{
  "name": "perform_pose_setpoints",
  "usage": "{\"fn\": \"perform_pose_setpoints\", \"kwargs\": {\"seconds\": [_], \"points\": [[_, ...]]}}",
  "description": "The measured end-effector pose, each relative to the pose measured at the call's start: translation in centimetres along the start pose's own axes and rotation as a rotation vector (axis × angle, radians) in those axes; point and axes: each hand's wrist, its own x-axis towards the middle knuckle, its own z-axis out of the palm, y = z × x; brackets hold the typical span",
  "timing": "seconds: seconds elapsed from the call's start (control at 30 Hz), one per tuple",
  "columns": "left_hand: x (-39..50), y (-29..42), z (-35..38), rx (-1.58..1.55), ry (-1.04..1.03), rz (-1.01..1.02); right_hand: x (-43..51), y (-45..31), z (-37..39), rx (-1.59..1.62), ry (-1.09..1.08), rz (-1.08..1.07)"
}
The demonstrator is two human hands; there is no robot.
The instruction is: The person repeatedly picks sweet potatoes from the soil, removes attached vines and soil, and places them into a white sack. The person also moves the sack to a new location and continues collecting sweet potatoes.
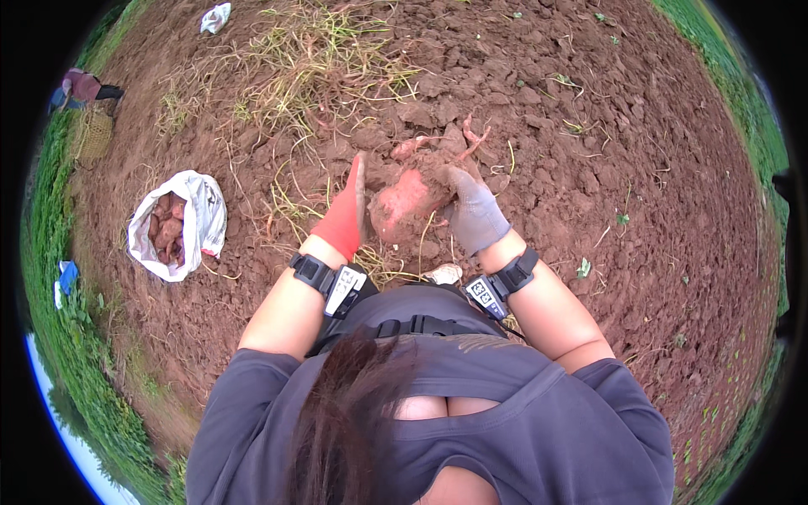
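A clump of sweet potatoes caked with soil is in front of me, its largest tuber pinkish red where the skin shows. Thinner tubers and roots stick out at its far side. My right hand, in a grey glove, grips the clump from the right; its fingertips are partly hidden by soil and roots. My left hand, in a red glove with a dirty palm side, is held edge-on just left of the big tuber, a narrow gap between them. It holds nothing.
A white woven sack of sweet potatoes stands at left. Cut vines lie ahead on cloddy brown soil. A white bag lies farther off. Another person bends near a wicker basket at the field edge.
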Motion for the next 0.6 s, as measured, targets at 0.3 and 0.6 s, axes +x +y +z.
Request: {"fn": "perform_pose_setpoints", "kwargs": {"seconds": [0.3, 0.6], "points": [[-6.7, 2.7, -8.6, 0.012, -0.283, 0.209, 3.1, 0.5, 7.5, -0.024, -0.070, 0.158], [-12.0, 9.1, -16.2, 0.960, 0.079, 0.813, 7.2, -1.2, 24.2, -0.099, 0.253, 0.448]]}}
